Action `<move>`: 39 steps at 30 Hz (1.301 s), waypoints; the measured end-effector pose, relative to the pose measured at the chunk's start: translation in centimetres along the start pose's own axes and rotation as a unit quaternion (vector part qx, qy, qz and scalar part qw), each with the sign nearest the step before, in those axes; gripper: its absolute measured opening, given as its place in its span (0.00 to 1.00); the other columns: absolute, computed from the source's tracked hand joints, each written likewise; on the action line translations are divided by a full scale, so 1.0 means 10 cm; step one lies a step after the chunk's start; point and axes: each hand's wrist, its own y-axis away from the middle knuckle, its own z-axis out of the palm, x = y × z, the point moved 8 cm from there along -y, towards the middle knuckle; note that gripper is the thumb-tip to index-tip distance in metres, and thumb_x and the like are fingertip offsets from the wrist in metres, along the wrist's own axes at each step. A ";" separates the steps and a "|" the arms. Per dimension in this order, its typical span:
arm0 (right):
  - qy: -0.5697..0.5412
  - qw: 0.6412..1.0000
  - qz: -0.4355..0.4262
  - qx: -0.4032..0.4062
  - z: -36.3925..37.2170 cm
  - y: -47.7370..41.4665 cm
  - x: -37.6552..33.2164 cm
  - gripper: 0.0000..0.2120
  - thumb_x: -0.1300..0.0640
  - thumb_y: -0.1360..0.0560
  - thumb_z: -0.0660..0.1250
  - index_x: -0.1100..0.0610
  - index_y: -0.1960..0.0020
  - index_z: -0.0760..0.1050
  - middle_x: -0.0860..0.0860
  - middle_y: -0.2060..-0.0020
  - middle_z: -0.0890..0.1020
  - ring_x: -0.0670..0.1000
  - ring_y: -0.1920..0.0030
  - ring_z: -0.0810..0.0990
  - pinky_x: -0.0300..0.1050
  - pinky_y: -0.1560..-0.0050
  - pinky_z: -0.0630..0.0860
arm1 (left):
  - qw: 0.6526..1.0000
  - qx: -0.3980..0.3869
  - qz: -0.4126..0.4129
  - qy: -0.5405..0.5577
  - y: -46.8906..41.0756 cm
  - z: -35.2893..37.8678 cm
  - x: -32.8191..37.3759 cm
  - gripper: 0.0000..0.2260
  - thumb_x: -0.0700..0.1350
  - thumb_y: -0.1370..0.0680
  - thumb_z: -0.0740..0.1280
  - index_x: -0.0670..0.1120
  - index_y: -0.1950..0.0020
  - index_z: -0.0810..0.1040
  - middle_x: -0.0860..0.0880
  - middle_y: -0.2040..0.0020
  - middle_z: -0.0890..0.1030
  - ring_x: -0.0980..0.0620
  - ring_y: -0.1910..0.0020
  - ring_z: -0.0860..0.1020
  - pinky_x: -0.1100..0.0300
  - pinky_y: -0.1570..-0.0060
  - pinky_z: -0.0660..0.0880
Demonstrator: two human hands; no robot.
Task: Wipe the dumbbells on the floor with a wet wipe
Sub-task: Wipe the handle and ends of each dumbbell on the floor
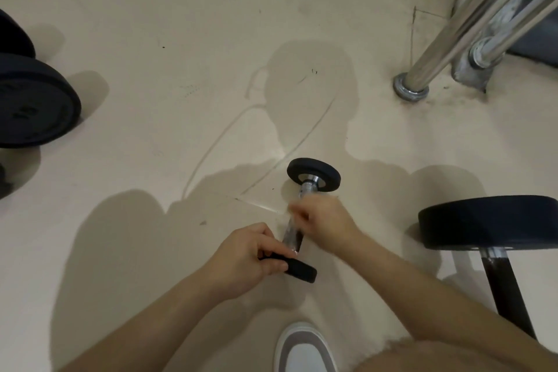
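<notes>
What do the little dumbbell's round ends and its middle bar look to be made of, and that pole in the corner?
The small dumbbell's end discs look like matte black rubber or coated metal: dull, no glare. Its handle looks like chromed steel, bright and shiny, with what seems a rough grip texture. The pole looks like polished stainless or chromed tube, with mirror-like streaks of light.

The right hand (324, 219) is motion-blurred, so the wipe (297, 205) in it shows only as a pale smear. The left hand (244, 260) hides part of the dumbbell (312, 174)'s near plate. A shoe (305, 347) is cut off by the bottom edge.
</notes>
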 end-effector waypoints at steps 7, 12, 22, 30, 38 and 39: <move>-0.047 0.997 0.049 -0.046 -0.02 0.36 0.09 0.09 0.50 0.23 0.65 0.53 0.50 0.82 0.47 0.59 0.84 0.44 0.66 0.77 0.42 0.59 0.76 | 0.996 -0.042 0.040 -0.070 0.00 0.25 0.21 0.13 0.46 0.26 0.71 0.56 0.42 0.81 0.59 0.55 0.73 0.63 0.59 0.72 0.75 0.56 0.65; -0.045 0.989 0.116 0.078 -0.27 0.26 0.53 0.06 0.48 0.25 0.69 0.49 0.54 0.83 0.45 0.64 0.84 0.44 0.66 0.77 0.42 0.60 0.75 | 0.991 -0.060 0.058 -0.108 -0.05 0.40 0.29 0.13 0.53 0.26 0.70 0.61 0.42 0.80 0.57 0.55 0.70 0.59 0.57 0.71 0.68 0.54 0.69; -0.100 0.975 0.163 0.111 -0.31 0.20 0.64 0.06 0.56 0.26 0.69 0.54 0.55 0.84 0.48 0.57 0.86 0.49 0.59 0.82 0.46 0.53 0.78 | 0.990 -0.082 0.041 -0.108 -0.11 0.45 0.28 0.13 0.51 0.28 0.73 0.61 0.44 0.81 0.57 0.55 0.71 0.59 0.56 0.72 0.72 0.55 0.66; -0.143 0.983 0.097 0.054 0.05 0.22 0.19 0.05 0.55 0.25 0.69 0.53 0.52 0.83 0.46 0.63 0.84 0.46 0.62 0.81 0.46 0.54 0.79 | 0.984 -0.067 0.005 -0.167 -0.02 -0.03 0.01 0.12 0.44 0.26 0.70 0.61 0.49 0.77 0.59 0.56 0.71 0.59 0.57 0.73 0.64 0.52 0.71; -0.276 0.950 0.140 0.037 0.27 0.17 0.02 0.03 0.60 0.27 0.71 0.56 0.59 0.83 0.51 0.70 0.81 0.48 0.69 0.78 0.49 0.59 0.79 | 0.960 -0.058 0.106 -0.253 0.13 0.02 0.20 0.17 0.61 0.27 0.64 0.65 0.38 0.69 0.59 0.48 0.69 0.58 0.50 0.67 0.62 0.52 0.70; -0.272 0.951 0.139 0.043 0.23 0.09 0.07 0.03 0.59 0.28 0.71 0.55 0.59 0.83 0.52 0.69 0.82 0.50 0.68 0.78 0.50 0.59 0.79 | 0.963 -0.039 0.108 -0.242 0.12 0.00 0.18 0.15 0.58 0.26 0.66 0.64 0.40 0.72 0.58 0.50 0.71 0.57 0.52 0.68 0.61 0.54 0.70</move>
